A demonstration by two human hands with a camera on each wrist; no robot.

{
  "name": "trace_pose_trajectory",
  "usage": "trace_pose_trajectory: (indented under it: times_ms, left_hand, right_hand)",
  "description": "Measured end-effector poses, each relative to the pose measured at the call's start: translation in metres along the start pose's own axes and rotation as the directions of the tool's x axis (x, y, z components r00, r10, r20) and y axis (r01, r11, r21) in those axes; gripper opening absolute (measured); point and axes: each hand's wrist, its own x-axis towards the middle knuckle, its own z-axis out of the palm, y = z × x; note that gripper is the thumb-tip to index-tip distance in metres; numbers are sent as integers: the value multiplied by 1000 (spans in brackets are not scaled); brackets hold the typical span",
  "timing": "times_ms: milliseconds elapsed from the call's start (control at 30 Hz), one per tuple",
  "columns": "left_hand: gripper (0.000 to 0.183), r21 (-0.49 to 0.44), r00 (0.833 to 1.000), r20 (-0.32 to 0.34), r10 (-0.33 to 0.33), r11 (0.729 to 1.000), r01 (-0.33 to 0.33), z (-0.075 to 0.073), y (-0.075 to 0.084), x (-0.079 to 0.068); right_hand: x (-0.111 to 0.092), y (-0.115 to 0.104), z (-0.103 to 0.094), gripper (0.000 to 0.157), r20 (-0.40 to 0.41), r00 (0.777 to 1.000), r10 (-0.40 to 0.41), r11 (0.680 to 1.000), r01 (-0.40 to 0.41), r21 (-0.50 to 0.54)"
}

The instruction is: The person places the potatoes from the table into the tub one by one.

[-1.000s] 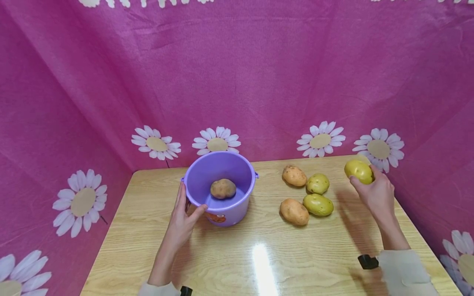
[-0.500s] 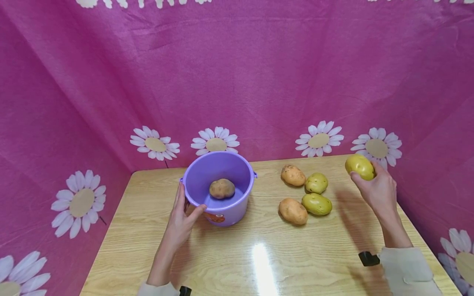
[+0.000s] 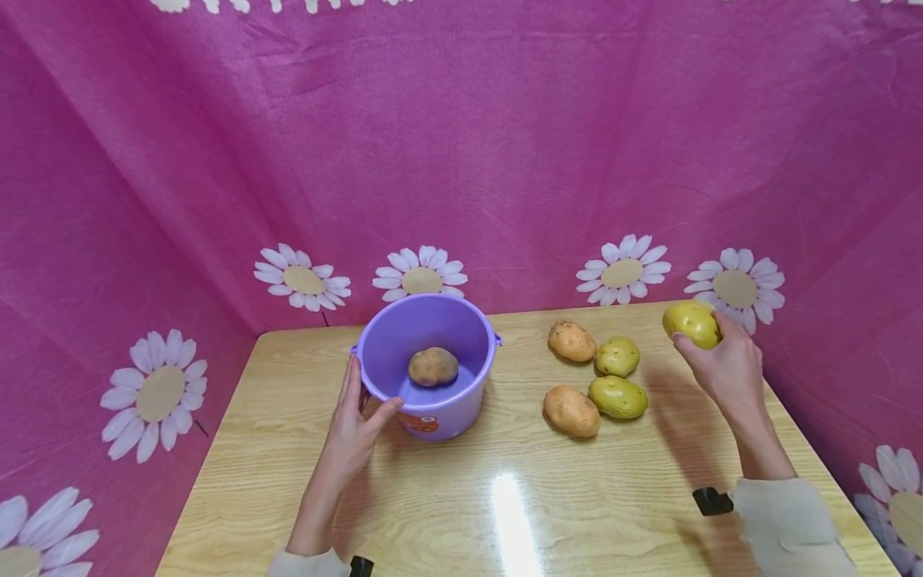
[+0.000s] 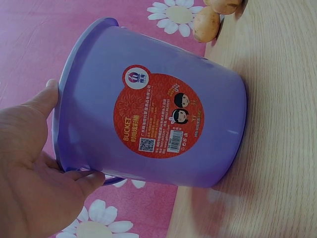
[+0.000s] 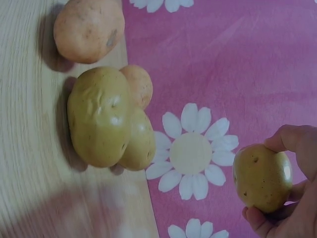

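Observation:
My right hand (image 3: 731,365) grips a glossy yellow-green potato (image 3: 692,322) in the air over the table's right side. In the right wrist view the thumb and fingers close around this potato (image 5: 262,177). My left hand (image 3: 353,437) holds the purple bucket (image 3: 461,413) by its rim, thumb at the front and fingers along the left side. A red label (image 4: 158,116) shows on the bucket's wall. Inside the bucket lies one brown potato (image 3: 433,366).
Right of the bucket, two tan potatoes, one at the back (image 3: 572,341) and one in front (image 3: 572,411), lie beside two yellow-green potatoes (image 3: 618,398). The wooden table (image 3: 447,497) backs onto a pink flowered cloth (image 3: 505,160).
My right hand and its potato rose slightly, then shifted a little to the left. The left hand and bucket stay in place.

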Motion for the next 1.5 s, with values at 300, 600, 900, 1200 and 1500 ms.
trace_pose_trajectory:
  times_ms: [300, 600, 900, 1200, 1500]
  left_hand:
    - [96, -4, 1000, -1, 13, 1000, -13, 0, -2, 0]
    - [96, -5, 1000, 0, 2, 1000, -2, -1, -2, 0]
    - [96, -10, 1000, 0, 19, 1000, -19, 0, -2, 1]
    - [96, -1, 1000, -6, 22, 1000, -22, 0, -3, 0]
    - [96, 5, 1000, -6, 25, 1000, -25, 0, -3, 0]
  right_hand:
    - [0, -19, 12, 59, 30, 998, -47, 999, 46, 24]
    - [-3, -42, 24, 59, 94, 992, -79, 996, 74, 55]
    - [-6, -68, 36, 68, 139, 986, -88, 993, 76, 90]
    - [-10, -98, 49, 68, 151, 978, -144, 984, 126, 126]
    - [-17, -126, 65, 60, 177, 963, -205, 967, 171, 189]
